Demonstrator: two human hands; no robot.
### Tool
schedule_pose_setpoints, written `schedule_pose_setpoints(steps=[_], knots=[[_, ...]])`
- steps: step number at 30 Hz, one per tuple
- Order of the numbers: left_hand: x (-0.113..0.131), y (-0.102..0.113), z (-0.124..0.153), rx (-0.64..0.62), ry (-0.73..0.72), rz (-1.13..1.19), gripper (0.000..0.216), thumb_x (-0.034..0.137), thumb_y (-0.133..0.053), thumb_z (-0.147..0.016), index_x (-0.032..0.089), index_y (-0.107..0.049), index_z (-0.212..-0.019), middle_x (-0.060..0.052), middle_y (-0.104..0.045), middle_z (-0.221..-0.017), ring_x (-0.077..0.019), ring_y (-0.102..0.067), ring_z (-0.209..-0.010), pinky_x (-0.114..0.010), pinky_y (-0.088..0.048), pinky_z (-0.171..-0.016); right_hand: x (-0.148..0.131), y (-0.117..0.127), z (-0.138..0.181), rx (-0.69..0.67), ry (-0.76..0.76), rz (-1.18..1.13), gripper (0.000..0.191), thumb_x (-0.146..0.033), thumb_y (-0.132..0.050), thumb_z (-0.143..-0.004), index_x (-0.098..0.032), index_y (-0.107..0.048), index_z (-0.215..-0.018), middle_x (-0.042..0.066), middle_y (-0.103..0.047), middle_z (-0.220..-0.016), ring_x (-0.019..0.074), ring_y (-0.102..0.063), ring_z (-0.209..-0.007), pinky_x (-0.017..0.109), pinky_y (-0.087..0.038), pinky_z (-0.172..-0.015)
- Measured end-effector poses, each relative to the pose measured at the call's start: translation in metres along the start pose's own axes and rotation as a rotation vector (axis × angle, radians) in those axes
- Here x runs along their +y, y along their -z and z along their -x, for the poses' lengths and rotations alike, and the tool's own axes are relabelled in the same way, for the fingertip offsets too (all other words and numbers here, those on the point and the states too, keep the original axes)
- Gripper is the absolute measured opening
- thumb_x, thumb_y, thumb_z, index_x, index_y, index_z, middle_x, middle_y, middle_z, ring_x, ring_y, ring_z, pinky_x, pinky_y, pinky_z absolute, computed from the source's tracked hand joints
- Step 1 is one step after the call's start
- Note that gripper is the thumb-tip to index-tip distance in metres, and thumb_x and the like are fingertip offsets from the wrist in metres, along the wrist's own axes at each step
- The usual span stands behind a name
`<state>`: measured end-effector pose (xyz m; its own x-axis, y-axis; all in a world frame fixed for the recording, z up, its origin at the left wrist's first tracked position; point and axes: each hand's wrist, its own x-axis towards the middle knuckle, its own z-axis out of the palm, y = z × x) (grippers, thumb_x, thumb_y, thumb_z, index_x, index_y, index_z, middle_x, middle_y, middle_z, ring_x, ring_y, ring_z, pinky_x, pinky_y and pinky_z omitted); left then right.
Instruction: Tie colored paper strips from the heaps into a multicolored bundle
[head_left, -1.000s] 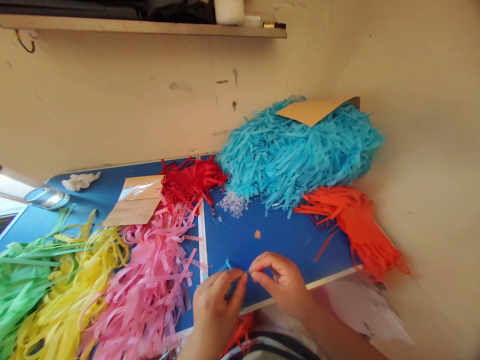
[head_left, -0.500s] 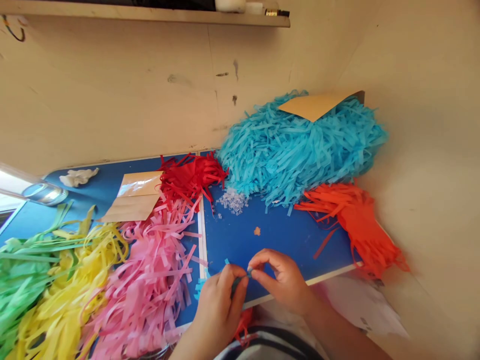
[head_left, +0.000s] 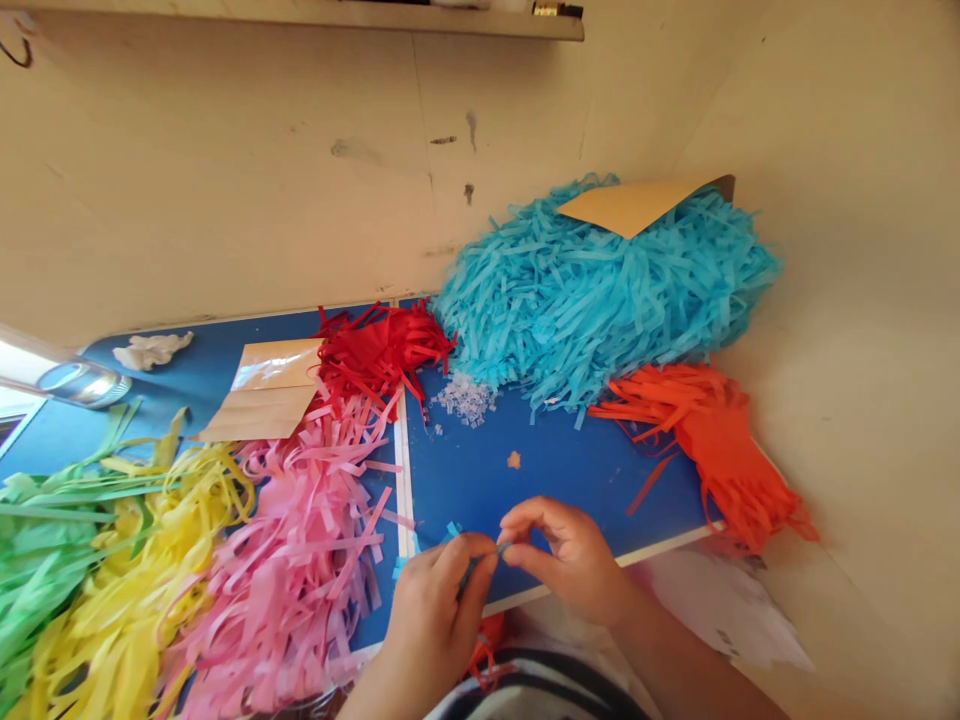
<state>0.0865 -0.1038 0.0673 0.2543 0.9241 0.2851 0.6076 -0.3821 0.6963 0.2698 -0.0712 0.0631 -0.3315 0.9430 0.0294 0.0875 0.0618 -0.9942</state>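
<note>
Near the front edge of the blue table (head_left: 570, 455), my left hand (head_left: 444, 600) is closed around a blue paper tassel (head_left: 469, 572); most of it is hidden by my fingers, and blue strip ends poke out past the knuckles. My right hand (head_left: 566, 555) pinches the tassel's tip between thumb and forefinger, touching the left fingertips. A heap of tiny clear plastic pieces (head_left: 466, 400) lies farther back on the table. Behind it rises a large pile of light blue fringed tassels (head_left: 607, 290), with a tan card (head_left: 641, 205) on top.
Orange fringe (head_left: 724, 450) lies at the right. Red fringe (head_left: 382, 345), pink fringe (head_left: 300, 570), yellow fringe (head_left: 142, 560) and green fringe (head_left: 45, 560) spread leftward. A tan envelope (head_left: 266, 395), crumpled tissue (head_left: 152, 350) and a glass jar (head_left: 86, 384) sit back left. A shelf (head_left: 300, 14) juts overhead.
Both hands stay together at the table's front edge, still pinching the blue tassel, with only a slight shift of the fingers. The camera view has tilted slightly downward.
</note>
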Motion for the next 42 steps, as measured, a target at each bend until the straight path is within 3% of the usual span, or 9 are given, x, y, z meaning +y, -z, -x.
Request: schedule_pose_setpoints(steps=[5, 10, 13, 16, 20, 23, 35, 39, 42], knots=[[0.002, 0.003, 0.001, -0.015, 0.019, 0.003, 0.010, 0.023, -0.048, -0.096, 0.024, -0.058, -0.093, 0.005, -0.068, -0.070, -0.0106, -0.063, -0.056, -0.020, -0.045, -0.052, 0.000, 0.002, 0.002, -0.042, -0.134, -0.141, 0.008, -0.027, -0.071, -0.082, -0.020, -0.067, -0.080, -0.002, -0.071, -0.069, 0.0134, -0.066, -0.065, 0.024, -0.050, -0.065], [-0.002, 0.004, -0.002, -0.030, -0.058, 0.017, 0.015, 0.026, -0.060, -0.091, 0.023, -0.060, -0.106, -0.003, -0.071, -0.095, -0.0158, -0.069, -0.089, -0.027, -0.055, -0.082, 0.000, 0.000, 0.001, 0.001, -0.024, 0.014, 0.011, -0.026, -0.073, -0.081, -0.020, -0.068, -0.074, 0.000, -0.071, -0.075, 0.0138, -0.064, -0.070, 0.024, -0.048, -0.069], [-0.008, 0.006, -0.004, -0.035, -0.105, 0.081, 0.003, 0.025, -0.063, -0.090, 0.025, -0.063, -0.093, 0.003, -0.071, -0.081, -0.0125, -0.069, -0.077, -0.033, -0.049, -0.098, 0.001, 0.003, 0.000, -0.071, 0.013, 0.004, 0.018, -0.031, -0.072, -0.084, -0.020, -0.066, -0.071, 0.000, -0.068, -0.075, 0.0135, -0.061, -0.071, 0.024, -0.046, -0.069], [-0.012, 0.008, -0.005, -0.035, -0.080, 0.073, 0.002, 0.023, -0.063, -0.090, 0.025, -0.064, -0.090, 0.005, -0.071, -0.078, -0.0119, -0.069, -0.073, -0.037, -0.047, -0.102, 0.001, 0.008, 0.000, -0.109, -0.005, -0.056, 0.020, -0.033, -0.071, -0.085, -0.019, -0.064, -0.073, 0.001, -0.068, -0.079, 0.0142, -0.062, -0.075, 0.025, -0.047, -0.072], [-0.009, 0.006, -0.005, 0.115, -0.163, -0.014, 0.016, 0.017, -0.065, -0.086, 0.024, -0.064, -0.101, -0.001, -0.074, -0.096, -0.0158, -0.070, -0.090, -0.041, -0.044, -0.107, -0.002, 0.008, 0.003, -0.011, -0.012, 0.009, 0.011, -0.027, -0.069, -0.086, -0.020, -0.065, -0.078, 0.002, -0.072, -0.084, 0.0153, -0.066, -0.080, 0.026, -0.050, -0.077], [-0.003, 0.001, -0.005, 0.187, -0.233, -0.018, 0.017, 0.008, -0.062, -0.086, 0.023, -0.063, -0.094, 0.002, -0.074, -0.085, -0.0116, -0.070, -0.078, -0.043, -0.040, -0.111, -0.006, 0.004, 0.006, 0.048, 0.022, 0.086, 0.008, -0.024, -0.068, -0.085, -0.021, -0.067, -0.078, 0.001, -0.073, -0.080, 0.0149, -0.067, -0.076, 0.025, -0.051, -0.075], [0.004, -0.001, -0.010, 0.167, -0.217, -0.040, 0.016, 0.008, -0.063, -0.085, 0.023, -0.064, -0.090, 0.004, -0.074, -0.082, -0.0111, -0.070, -0.074, -0.044, -0.041, -0.109, -0.008, 0.003, 0.011, 0.068, 0.102, 0.202, 0.009, -0.017, -0.064, -0.085, -0.022, -0.066, -0.078, 0.000, -0.072, -0.077, 0.0138, -0.066, -0.072, 0.023, -0.051, -0.071], [0.003, -0.012, -0.013, 0.079, -0.136, -0.019, 0.010, 0.021, -0.061, -0.088, 0.023, -0.059, -0.078, 0.005, -0.071, -0.073, -0.0131, -0.071, -0.070, -0.038, -0.051, -0.097, -0.008, 0.005, 0.014, 0.032, 0.219, 0.250, 0.011, -0.018, -0.063, -0.087, -0.021, -0.065, -0.077, 0.001, -0.071, -0.076, 0.0131, -0.065, -0.071, 0.023, -0.050, -0.071], [0.001, -0.013, -0.006, 0.014, -0.061, -0.003, 0.015, 0.028, -0.060, -0.088, 0.023, -0.059, -0.075, 0.003, -0.071, -0.071, -0.0143, -0.071, -0.070, -0.025, -0.057, -0.074, 0.000, 0.027, 0.028, 0.069, 0.194, 0.292, 0.009, -0.023, -0.063, -0.090, -0.021, -0.066, -0.082, 0.002, -0.071, -0.081, 0.0136, -0.065, -0.076, 0.024, -0.049, -0.073]])
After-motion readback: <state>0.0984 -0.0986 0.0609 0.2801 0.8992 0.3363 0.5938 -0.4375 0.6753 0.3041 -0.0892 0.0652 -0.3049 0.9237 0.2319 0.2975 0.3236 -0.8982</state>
